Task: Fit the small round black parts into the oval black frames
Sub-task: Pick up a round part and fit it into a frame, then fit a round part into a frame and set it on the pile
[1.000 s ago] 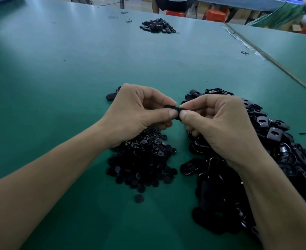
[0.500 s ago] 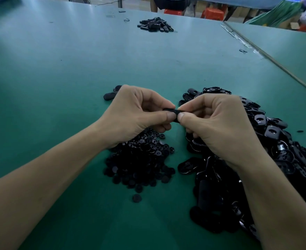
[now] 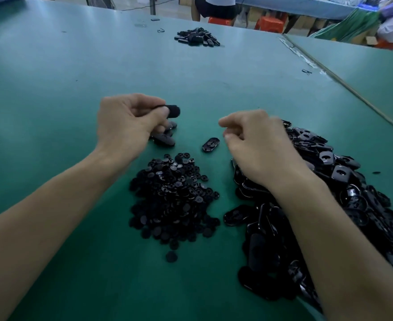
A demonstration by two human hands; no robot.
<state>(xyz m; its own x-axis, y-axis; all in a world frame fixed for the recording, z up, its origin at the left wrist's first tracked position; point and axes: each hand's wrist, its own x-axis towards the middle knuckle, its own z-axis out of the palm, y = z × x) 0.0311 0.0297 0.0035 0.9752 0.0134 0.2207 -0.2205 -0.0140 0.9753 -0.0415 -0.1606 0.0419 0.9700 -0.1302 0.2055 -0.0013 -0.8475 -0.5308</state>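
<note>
Left hand (image 3: 130, 126): raised a little off the table (image 3: 52, 89), thumb and curled fingers pinching one black oval piece (image 3: 173, 111) by its end. The piece sticks out to the right, past the thumb tip. Whether a round part sits in it cannot be told from this angle.

Right hand (image 3: 260, 147): loosely curled, forefinger and thumb tips slightly apart, nothing seen between them. Its edges are blurred. It sits over the near-left edge of the heap of oval frames (image 3: 343, 181), well apart from the left hand.

Heap of round parts (image 3: 174, 198): centre of the table, below the gap between the two hands, just left of the frame heap with a strip of green between them. One stray round part (image 3: 171, 256) lies just off its near edge.

Loose frame (image 3: 211, 144): flat on the table between the hands, hollow side up, tilted.

Small cluster (image 3: 164, 136) of oval pieces: directly under the left hand, partly hidden by the fingers.

Far heap (image 3: 197, 38) of black pieces: near the table's far edge. A second table (image 3: 364, 72) butts on at the right, with orange stools (image 3: 221, 20) beyond.
</note>
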